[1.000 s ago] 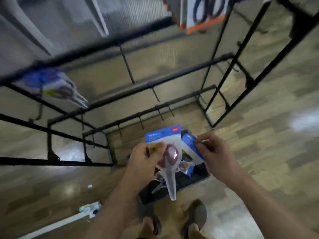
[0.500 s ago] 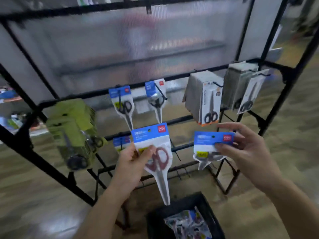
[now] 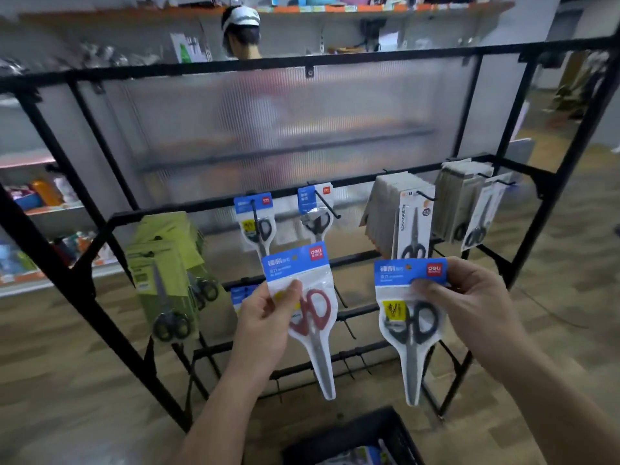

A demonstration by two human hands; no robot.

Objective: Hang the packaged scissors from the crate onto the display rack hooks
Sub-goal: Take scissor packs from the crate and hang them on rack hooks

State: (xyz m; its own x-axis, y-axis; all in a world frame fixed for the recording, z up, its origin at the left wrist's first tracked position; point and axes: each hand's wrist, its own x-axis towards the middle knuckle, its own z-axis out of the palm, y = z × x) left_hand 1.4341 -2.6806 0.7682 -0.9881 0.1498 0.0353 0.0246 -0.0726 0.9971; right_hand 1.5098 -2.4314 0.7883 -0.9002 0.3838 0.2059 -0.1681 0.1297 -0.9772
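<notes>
Both hands have come up from the crate over the last second and now hold their packs in front of the rack's lower rails. The left hand [image 3: 268,317] pinches the red-handled scissors pack [image 3: 313,317] at its left edge, thumb on the front just under the blue header, blades pointing down. The right hand [image 3: 469,307] grips the dark-handled scissors pack [image 3: 411,330] by the right end of its blue header, thumb lying across the front. The two packs hang side by side, apart from each other, and neither is on a hook.

Behind them the display rack [image 3: 335,63] carries stock on its middle rail. At the left end is a bunch of green packs [image 3: 161,273]. Near the middle are two blue-headed packs [image 3: 255,223], each on its own hook. Toward the right end hangs a thick stack of white cards [image 3: 402,216], and just beside it a grey stack [image 3: 469,203]. One rail lower, another blue pack [image 3: 243,293] shows partly behind the left hand, and black hooks [image 3: 345,327] jut forward between the two held packs.

The black crate [image 3: 352,434] sits on the wooden floor [image 3: 67,397] at the rack's foot, cut off by the bottom edge of the view. Inside it lie more packets [image 3: 362,456] with blue on them, though how many cannot be told.

A ribbed translucent panel [image 3: 285,122] fills the rack's upper half, and a person [image 3: 241,31] stands beyond its top bar.
</notes>
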